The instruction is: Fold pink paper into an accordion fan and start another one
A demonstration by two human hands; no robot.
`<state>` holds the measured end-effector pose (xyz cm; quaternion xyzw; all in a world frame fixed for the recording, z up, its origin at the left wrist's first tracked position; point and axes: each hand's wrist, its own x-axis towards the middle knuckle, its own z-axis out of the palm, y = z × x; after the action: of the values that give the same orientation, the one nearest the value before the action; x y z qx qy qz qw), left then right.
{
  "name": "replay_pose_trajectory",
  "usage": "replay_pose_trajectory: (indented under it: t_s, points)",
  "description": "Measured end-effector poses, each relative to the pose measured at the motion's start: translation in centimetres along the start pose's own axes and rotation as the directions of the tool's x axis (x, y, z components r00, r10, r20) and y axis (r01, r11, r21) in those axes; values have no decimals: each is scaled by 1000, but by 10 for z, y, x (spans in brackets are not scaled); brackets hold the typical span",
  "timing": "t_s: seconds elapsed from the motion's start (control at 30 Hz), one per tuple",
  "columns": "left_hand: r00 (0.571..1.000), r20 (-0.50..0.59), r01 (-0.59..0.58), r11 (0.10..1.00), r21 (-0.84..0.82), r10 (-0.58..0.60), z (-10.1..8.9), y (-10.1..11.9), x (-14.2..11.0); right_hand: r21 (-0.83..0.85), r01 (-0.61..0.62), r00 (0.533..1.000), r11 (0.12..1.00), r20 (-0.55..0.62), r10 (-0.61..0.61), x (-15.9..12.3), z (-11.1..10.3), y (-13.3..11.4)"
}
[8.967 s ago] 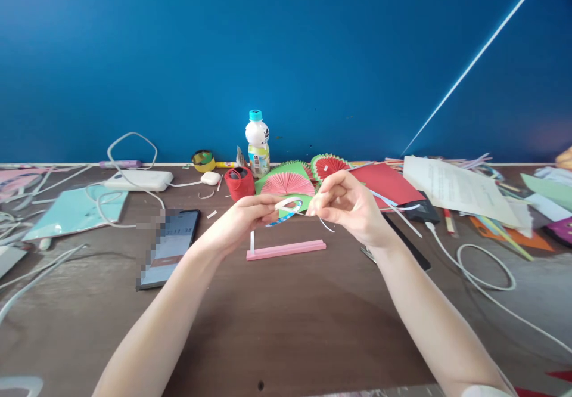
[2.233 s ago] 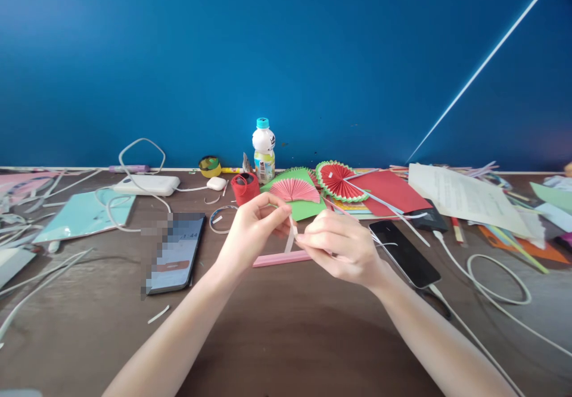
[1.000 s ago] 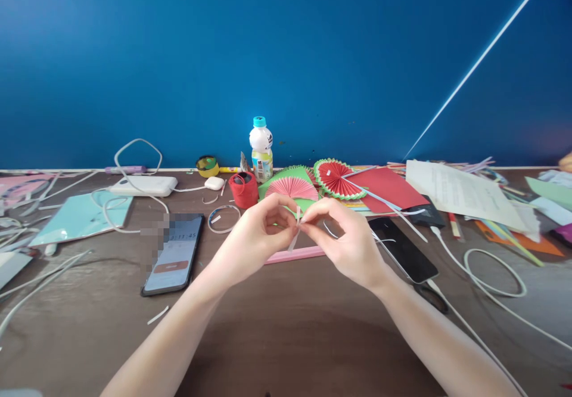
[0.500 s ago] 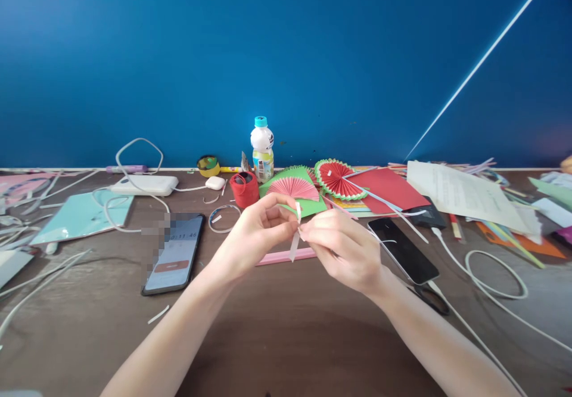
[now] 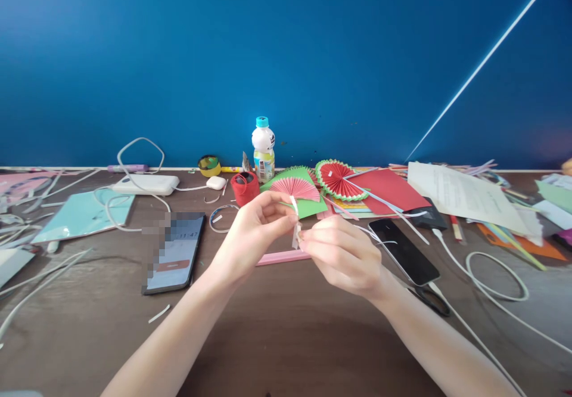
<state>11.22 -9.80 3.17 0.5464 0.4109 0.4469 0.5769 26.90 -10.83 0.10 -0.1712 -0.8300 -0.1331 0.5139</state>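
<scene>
Between my two hands is a narrow white strip [image 5: 294, 205], held upright over the desk; it looks like paper or tape. My left hand [image 5: 259, 230] pinches it between thumb and forefinger. The fingertips of my right hand [image 5: 342, 254] are closed on the strip's lower part, just below the left thumb. A pink strip [image 5: 281, 257] lies on the desk behind and below my fingers. Beyond them are a pleated pink paper fan [image 5: 295, 188] on green paper [image 5: 313, 207] and a red pleated rosette with a green edge [image 5: 335, 179].
A phone with a lit screen [image 5: 174, 257] lies at left, a dark phone [image 5: 402, 251] at right, with black scissor handles [image 5: 431, 300] beside it. A bottle [image 5: 263, 149] and a red roll [image 5: 245, 188] stand at the back. White cables [image 5: 496, 290] run along both sides.
My right hand has slid slightly down the white strip, away from the left fingertips. The strip's top now leans a little to the left.
</scene>
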Motion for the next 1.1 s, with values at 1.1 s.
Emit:
replay_pose_trajectory:
  t_s: [1.1]
  points:
    - [995, -13, 91, 953, -288, -99, -17, -11, 16, 349, -175, 984, 921, 92, 152, 1, -3, -3]
